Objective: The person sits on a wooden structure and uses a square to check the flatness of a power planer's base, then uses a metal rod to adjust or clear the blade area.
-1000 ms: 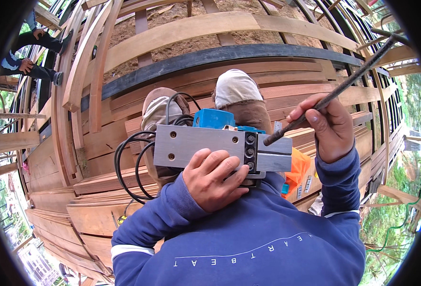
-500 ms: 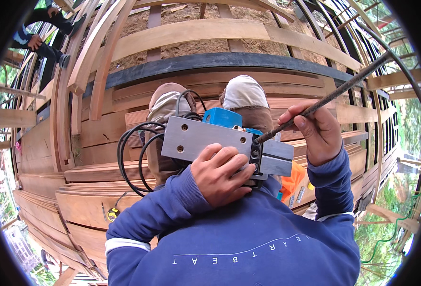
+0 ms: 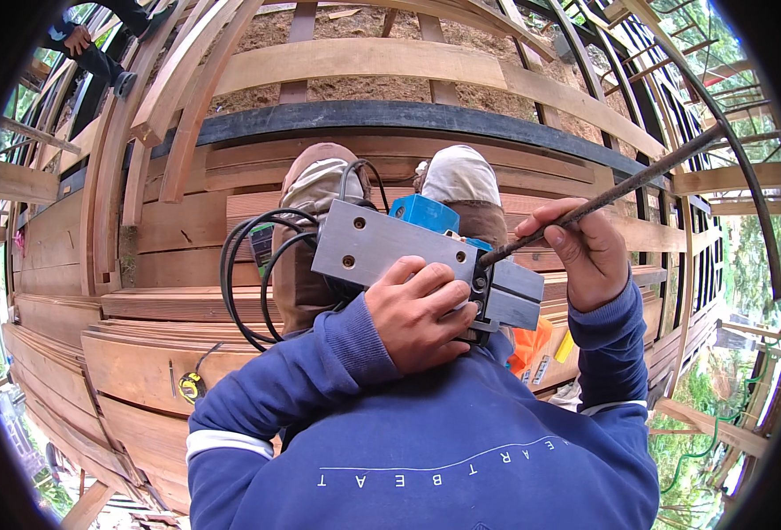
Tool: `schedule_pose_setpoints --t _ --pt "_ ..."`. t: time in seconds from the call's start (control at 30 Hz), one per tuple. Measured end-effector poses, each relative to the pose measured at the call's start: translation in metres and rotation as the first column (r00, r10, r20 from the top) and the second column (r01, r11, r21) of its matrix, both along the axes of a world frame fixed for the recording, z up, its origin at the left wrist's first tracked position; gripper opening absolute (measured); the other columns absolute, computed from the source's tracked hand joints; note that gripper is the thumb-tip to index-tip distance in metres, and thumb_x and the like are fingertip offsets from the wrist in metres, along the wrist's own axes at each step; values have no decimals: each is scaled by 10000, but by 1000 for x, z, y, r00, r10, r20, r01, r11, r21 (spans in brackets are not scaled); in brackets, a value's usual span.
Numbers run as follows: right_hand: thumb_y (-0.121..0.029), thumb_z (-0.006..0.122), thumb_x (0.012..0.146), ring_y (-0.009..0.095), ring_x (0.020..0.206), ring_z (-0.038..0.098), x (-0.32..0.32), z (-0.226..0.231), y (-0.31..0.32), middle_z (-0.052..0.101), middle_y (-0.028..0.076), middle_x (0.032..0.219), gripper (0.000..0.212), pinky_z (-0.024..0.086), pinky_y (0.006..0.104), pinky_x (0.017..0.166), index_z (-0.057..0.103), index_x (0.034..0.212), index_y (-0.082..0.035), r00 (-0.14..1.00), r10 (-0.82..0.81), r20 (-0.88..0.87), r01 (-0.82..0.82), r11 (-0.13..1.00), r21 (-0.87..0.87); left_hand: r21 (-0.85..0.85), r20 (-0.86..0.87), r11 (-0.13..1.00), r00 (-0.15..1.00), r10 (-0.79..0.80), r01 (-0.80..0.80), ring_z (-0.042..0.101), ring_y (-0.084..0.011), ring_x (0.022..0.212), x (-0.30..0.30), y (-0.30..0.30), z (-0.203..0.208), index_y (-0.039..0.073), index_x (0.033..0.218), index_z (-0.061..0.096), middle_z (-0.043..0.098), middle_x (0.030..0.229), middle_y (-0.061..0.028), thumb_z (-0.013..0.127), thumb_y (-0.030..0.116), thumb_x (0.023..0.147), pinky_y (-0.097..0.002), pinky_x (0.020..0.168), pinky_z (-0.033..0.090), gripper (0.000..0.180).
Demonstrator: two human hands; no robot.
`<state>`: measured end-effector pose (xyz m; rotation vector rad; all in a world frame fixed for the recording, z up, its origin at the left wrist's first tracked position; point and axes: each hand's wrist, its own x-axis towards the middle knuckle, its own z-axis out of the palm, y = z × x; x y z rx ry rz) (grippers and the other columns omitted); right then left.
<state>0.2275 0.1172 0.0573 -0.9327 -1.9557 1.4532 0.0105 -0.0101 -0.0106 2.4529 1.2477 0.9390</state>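
Planks (image 3: 147,362), too many to count, spread around you, with one black beam (image 3: 390,115) across them at twelve o'clock from your planer (image 3: 386,243). The planer lay plate-up over your two legs (image 3: 298,291), its long axis running from between nine and ten to between three and four. One rod (image 3: 638,181) slanted in from two o'clock, its tip at the upper end of the planer's dark bolted slot; whether it touched a bolt could not be told.

From your left hand (image 3: 421,314) the planer lay at twelve, touching; from your right hand (image 3: 589,252) it lay at nine, just apart. So the left was nearer, fingers curled over the plate's lower edge, thumb hidden. The right pinched the rod between thumb and fingers.

One cable (image 3: 223,278) looped several times off the planer's nine o'clock end. One orange cloth (image 3: 527,344) lay at four, one tape measure (image 3: 193,387) at eight, one co-worker's hand (image 3: 79,40) showed at ten. Three screws (image 3: 360,223) showed in the plate.
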Motion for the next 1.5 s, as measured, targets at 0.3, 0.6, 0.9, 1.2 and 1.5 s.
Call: schedule_pose_setpoints --t 0.3,0.6,0.9,1.2,1.5 --pt "39 589 970 173 1003 686 -3 1 1 707 128 1031 170 548 289 912 623 1136 54 1000 9 7 -8 1000 -8 -6 -6 1000 1000 -6 6 554 -197 1081 -2 1 1 105 1024 680 591 1050 -27 762 408 762 -378 944 424 409" --pt "31 646 944 168 989 695 -6 -2 -1 716 124 1018 172 555 278 898 640 1113 62 999 -15 -32 15 1000 -7 6 3 1000 1000 -4 4 552 -194 1080 -3 2 0 112 1014 678 588 1043 -24 757 407 765 -376 950 416 394" --pt "9 683 928 154 940 703 -6 -5 -3 733 122 980 177 564 267 857 661 1094 66 998 -48 -44 48 999 17 31 48 1000 999 -4 2 569 -205 1002 0 2 -3 134 1037 670 565 1026 -24 837 364 665 -377 843 452 468" --pt "19 661 937 153 930 697 -9 1 -6 723 121 977 174 566 273 844 649 1105 63 995 -83 -51 85 996 37 40 39 999 999 11 -13 581 -203 1001 0 3 -2 125 1040 673 584 1030 -24 826 370 680 -374 849 453 461" --pt "11 633 952 183 919 704 -4 19 -21 706 124 952 153 587 301 830 637 1096 61 997 -81 -19 80 996 -40 4 26 1000 1000 3 -3 594 -206 1007 -3 5 0 103 1014 662 607 1017 -25 809 381 705 -373 879 453 441"
